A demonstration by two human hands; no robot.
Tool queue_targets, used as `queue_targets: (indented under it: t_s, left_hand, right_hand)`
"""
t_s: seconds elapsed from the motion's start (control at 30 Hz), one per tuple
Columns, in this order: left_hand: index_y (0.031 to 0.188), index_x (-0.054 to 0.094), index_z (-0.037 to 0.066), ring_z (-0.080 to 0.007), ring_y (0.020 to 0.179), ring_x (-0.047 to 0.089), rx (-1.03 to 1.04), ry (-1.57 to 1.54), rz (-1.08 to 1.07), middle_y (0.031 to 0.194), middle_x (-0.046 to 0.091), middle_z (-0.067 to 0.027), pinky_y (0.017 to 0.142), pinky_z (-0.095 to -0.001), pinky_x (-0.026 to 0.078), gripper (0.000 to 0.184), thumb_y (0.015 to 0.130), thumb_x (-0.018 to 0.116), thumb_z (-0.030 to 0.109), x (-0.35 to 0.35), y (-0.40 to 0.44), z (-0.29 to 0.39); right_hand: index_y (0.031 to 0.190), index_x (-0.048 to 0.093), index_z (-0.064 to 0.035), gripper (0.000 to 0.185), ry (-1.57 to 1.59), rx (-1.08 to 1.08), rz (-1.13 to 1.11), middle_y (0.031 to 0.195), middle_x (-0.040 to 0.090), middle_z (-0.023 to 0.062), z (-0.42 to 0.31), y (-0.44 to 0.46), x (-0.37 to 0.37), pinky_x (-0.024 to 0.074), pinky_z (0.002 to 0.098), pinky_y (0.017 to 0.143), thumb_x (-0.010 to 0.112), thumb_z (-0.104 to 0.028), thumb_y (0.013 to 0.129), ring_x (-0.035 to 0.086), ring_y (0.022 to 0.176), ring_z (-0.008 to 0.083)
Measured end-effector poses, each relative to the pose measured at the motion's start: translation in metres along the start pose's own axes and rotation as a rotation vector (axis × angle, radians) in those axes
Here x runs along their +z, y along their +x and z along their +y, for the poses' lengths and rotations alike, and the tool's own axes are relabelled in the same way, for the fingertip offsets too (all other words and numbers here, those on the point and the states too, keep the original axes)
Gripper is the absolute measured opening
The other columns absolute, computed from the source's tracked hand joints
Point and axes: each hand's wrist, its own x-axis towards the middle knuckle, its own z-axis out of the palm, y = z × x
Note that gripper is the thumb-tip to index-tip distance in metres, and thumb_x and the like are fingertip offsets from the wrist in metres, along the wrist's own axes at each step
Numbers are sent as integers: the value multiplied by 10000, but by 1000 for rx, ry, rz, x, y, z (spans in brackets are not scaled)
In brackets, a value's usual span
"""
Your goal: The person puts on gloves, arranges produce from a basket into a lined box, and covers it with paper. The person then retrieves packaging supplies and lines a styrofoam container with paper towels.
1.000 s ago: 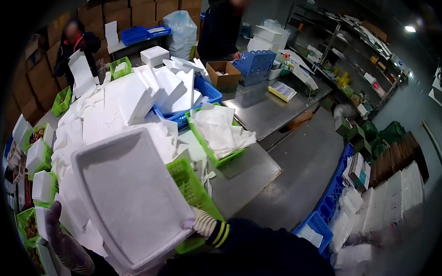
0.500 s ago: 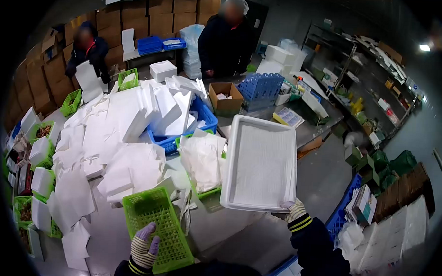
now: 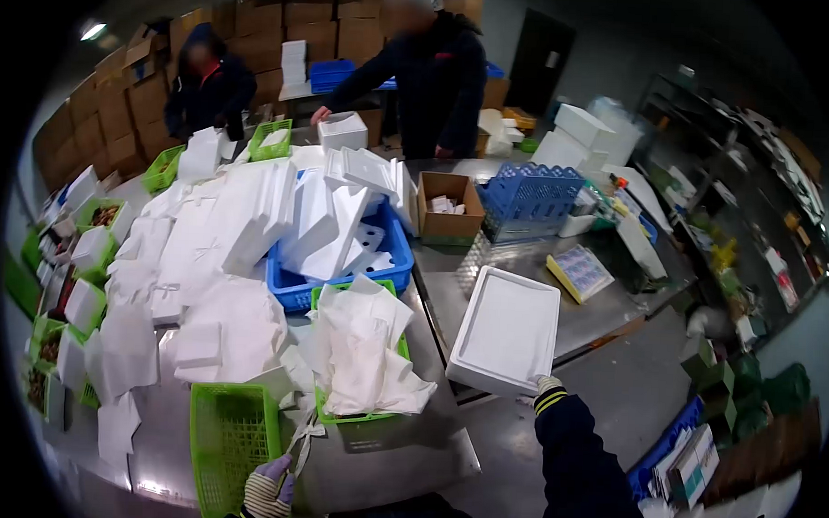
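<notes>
A white foam box (image 3: pixel 506 333) with a recessed top is out over the table edge on the right. My right hand (image 3: pixel 540 388), in a striped glove, grips its near right corner. My left hand (image 3: pixel 268 493), in a striped glove with purple fingertips, is at the right side of an empty green basket (image 3: pixel 233 435); its fingers are bent over the rim beside a white strip (image 3: pixel 304 438), and whether they hold either is unclear. Beyond it, white cloth-like sheets (image 3: pixel 366 349) fill another green basket (image 3: pixel 379 418).
White foam lids (image 3: pixel 315 228) stand in a blue basket (image 3: pixel 403 259). A cardboard box (image 3: pixel 448 225) and a blue crate (image 3: pixel 529 201) sit behind. One person (image 3: pixel 430 77) reaches to a white box (image 3: pixel 343 131); another person (image 3: pixel 209 87) stands at the far left. Shelves (image 3: pixel 728 169) line the right.
The foam box has swung from the left to the right, then farther out and away from me. My left hand let go of it and moved to the green basket. One person has stretched an arm out.
</notes>
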Motion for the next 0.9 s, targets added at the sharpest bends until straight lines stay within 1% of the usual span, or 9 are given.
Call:
queue_targets:
  t_s: [0.03, 0.13, 0.2, 0.27, 0.37, 0.43, 0.57, 0.7, 0.9]
  left_hand:
    - [1081, 569, -5, -187, 938, 566, -366, -398, 118, 1017, 605, -82, 785, -242, 454, 214, 927, 448, 80, -13, 20, -33]
    - [1136, 537, -6, -316, 882, 602, 615, 1123, -53, 969, 612, -187, 793, -358, 486, 346, 829, 587, 145, 29, -14, -10]
    - [1101, 561, 24, -358, 855, 601, 415, 1034, 36, 978, 623, -196, 760, -399, 492, 311, 834, 567, 182, 47, -34, -2]
    - [1127, 543, 2, -356, 811, 606, 393, 925, 97, 933, 623, -186, 713, -405, 496, 320, 856, 544, 172, 45, -49, -16]
    - [1132, 537, 5, -359, 827, 589, 440, 995, 185, 901, 617, -181, 712, -396, 485, 314, 846, 531, 133, 36, -60, -23]
    - [1142, 531, -6, -350, 867, 586, 332, 987, 235, 959, 611, -182, 754, -385, 482, 324, 867, 516, 167, 45, -76, -23]
    - [1146, 531, -11, -342, 942, 582, 236, 913, 301, 1024, 609, -185, 816, -377, 479, 336, 881, 504, 194, 44, -96, -48]
    - [1161, 534, 0, -335, 957, 582, 161, 851, 359, 1031, 613, -176, 829, -363, 476, 336, 880, 510, 183, 42, -121, -62]
    - [1191, 520, 5, -313, 882, 598, -24, 624, 282, 996, 619, -164, 804, -358, 481, 350, 885, 509, 177, 27, -153, -84]
  right_hand:
    - [1124, 574, -79, 625, 0, -42, 31, 1088, 595, 117, 3, 23, 4, 467, 314, 900, 810, -375, 626, 563, 1008, 241]
    - [1102, 600, -60, 623, 57, -185, 219, 1025, 628, 152, -38, 18, -53, 471, 351, 856, 817, -376, 611, 595, 956, 305]
    - [1120, 558, -15, 542, 157, -358, 68, 1067, 603, 174, -35, 55, -75, 471, 398, 872, 754, -307, 707, 566, 1014, 315]
    - [1162, 507, -33, 370, 1538, 29, -286, 1196, 509, 163, -24, 125, -57, 436, 539, 883, 505, -261, 871, 466, 1118, 342]
    - [1188, 501, -115, 431, 1751, 505, 104, 1194, 499, 137, -6, 192, -48, 444, 472, 871, 570, -335, 825, 471, 1093, 328]
    - [1239, 466, -114, 523, 1991, 496, 123, 1203, 488, 128, -8, 205, -67, 452, 467, 854, 618, -362, 804, 460, 1096, 315]
    - [1309, 408, -89, 668, 1244, 449, 704, 1275, 452, 164, -9, 218, -89, 464, 459, 866, 709, -268, 739, 537, 986, 370]
    - [1366, 342, -88, 660, 861, -94, 1006, 1296, 439, 183, -50, 228, -94, 460, 416, 887, 640, -101, 777, 529, 1007, 373]
    - [1368, 355, -96, 564, 1372, -545, 446, 1282, 436, 150, -273, 37, -92, 417, 322, 894, 474, 45, 836, 486, 1097, 259]
